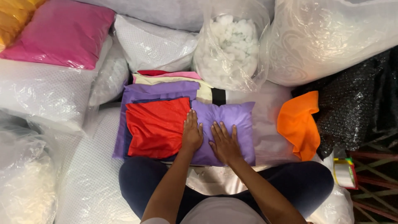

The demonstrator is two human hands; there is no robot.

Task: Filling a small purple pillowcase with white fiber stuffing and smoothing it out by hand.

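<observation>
Big clear bags of white stuffing [232, 45] stood behind a stack of cloth covers [157, 124]. The purple pillow [226, 130] lay lengthwise across the lap, just right of the stack. Both hands, left hand [192, 133] and right hand [224, 143], pressed flat on it, fingers spread, gripping nothing

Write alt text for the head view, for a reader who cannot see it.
Both hands, left hand and right hand, press flat on a small purple pillow in the seated person's lap. A red cloth lies to its left, an orange cloth to its right, and a bag of white stuffing beyond.
</observation>
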